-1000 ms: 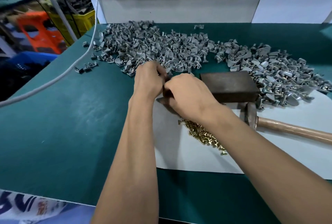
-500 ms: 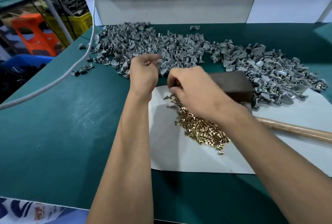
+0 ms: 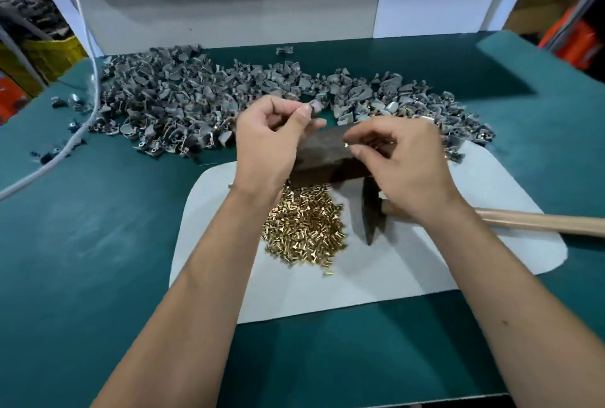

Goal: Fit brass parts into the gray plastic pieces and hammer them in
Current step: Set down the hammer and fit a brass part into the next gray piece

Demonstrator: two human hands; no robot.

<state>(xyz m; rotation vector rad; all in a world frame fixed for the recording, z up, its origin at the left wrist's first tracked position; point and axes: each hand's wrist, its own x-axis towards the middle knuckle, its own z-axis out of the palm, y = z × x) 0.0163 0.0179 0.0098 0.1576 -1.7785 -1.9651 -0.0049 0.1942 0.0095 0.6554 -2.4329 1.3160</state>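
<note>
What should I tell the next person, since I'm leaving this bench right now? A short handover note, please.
Left hand: raised, pinching one gray plastic piece at its fingertips.
Right hand: raised, pinching one brass part.
The two are apart; the part is not yet fitted.
Dark metal block sits on the white sheet, beneath both hands. Hammer lies untouched on the sheet, handle pointing right. Brass parts pile in front of the block; gray pieces heap behind it.
Left: fit this part, hammer it in, then continue. Finished count cannot be told.
</note>
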